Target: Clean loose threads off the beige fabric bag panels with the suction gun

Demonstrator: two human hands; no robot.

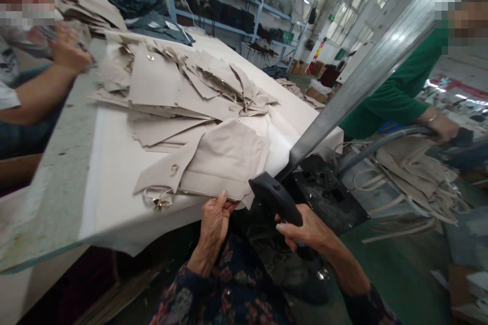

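My left hand [217,221] pinches the near edge of a beige bag [223,160], thumb on top. The bag lies flat on the table, its pointed flap [163,175] spread to the left with a small metal clasp [174,168]. A metal ring and hardware [158,202] rest below that flap. In my right hand [307,228] is a black hand-held nozzle tool [276,195], my fingers wrapped round its handle. The tool's flat head is close to the bag's right corner; I cannot tell whether they touch.
More beige bag pieces [156,78] are heaped farther back on the white-covered table [110,183]. A slanted metal post [354,76] rises at the right beside a black box [328,193]. A person's hand [68,48] is at the left; a green-sleeved person [400,91] stands right, holding a hose.
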